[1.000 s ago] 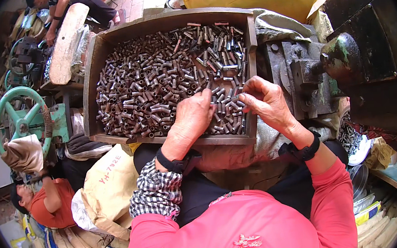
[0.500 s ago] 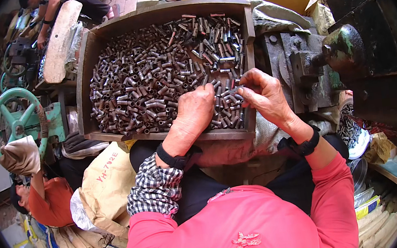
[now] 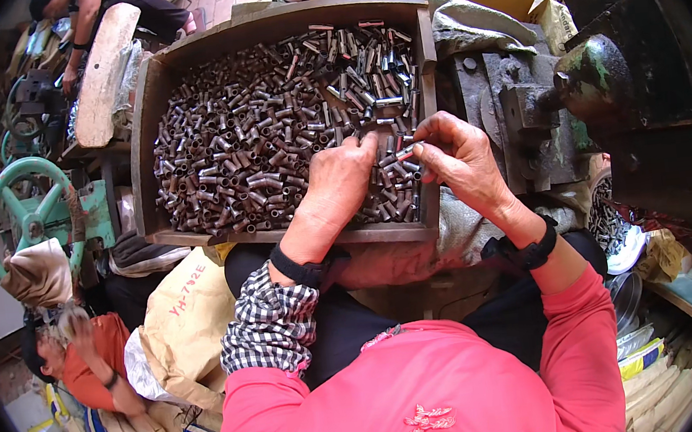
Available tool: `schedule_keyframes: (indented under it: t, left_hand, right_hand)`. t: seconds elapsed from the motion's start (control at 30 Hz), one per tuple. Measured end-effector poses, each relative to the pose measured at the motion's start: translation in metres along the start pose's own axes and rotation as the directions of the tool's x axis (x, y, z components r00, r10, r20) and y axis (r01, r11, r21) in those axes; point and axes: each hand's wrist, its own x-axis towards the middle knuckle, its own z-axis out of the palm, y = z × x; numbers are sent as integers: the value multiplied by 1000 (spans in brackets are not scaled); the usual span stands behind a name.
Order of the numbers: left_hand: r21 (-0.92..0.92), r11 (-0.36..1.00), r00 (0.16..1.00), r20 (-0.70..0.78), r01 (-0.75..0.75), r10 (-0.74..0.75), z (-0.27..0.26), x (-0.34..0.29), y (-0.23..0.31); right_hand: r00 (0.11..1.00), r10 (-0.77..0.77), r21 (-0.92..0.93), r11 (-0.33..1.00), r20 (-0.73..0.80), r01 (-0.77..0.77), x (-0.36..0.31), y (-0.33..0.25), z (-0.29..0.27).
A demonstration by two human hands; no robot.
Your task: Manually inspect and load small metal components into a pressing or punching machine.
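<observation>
A shallow wooden tray (image 3: 280,233) lies in front of me, filled with short metal tubes (image 3: 229,144), mostly dark brown. Over its right part, my right hand (image 3: 465,157) pinches a short, shiny metal tube (image 3: 407,152) between thumb and fingers. Just left of that tube, my left hand (image 3: 337,181) is closed, back upward. Its fingertips are pressed together, and whatever they hold is hidden. Longer, shinier tubes, some with reddish parts, lie in the tray's far right corner (image 3: 381,69).
A dark, oily machine (image 3: 602,84) stands close on the right. To the left are a green handwheel (image 3: 31,224) with a cloth (image 3: 38,274) on it and a paper sack (image 3: 188,317). A co-worker in orange (image 3: 96,364) is at lower left; another person's arm (image 3: 85,24) shows at the far left.
My right hand has turned the tube, which shows more clearly. My left fingertips have shifted slightly right and closer together. The co-worker's hand has left the cloth on the handwheel and come down.
</observation>
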Motion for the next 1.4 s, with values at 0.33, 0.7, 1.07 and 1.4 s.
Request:
schedule_keyframes:
  t: [0.33, 0.7, 1.07, 1.4]
  left_hand:
    - [-193, 977, 996, 4, 89, -90, -3, 0, 3]
    - [-895, -228, 899, 418, 383, -128, -18, -9, 12]
    - [-905, -222, 902, 402, 364, -160, -11, -13, 7]
    - [-829, -461, 898, 419, 317, -136, -7, -14, 8]
  right_hand:
    - [1000, 29, -9, 1000, 6, -29, 0, 8, -5]
    - [983, 171, 191, 965, 65, -181, -5, 11, 2]
    - [994, 107, 189, 976, 3, -106, -2, 12, -4]
    - [989, 144, 187, 972, 8, -143, 0, 16, -6]
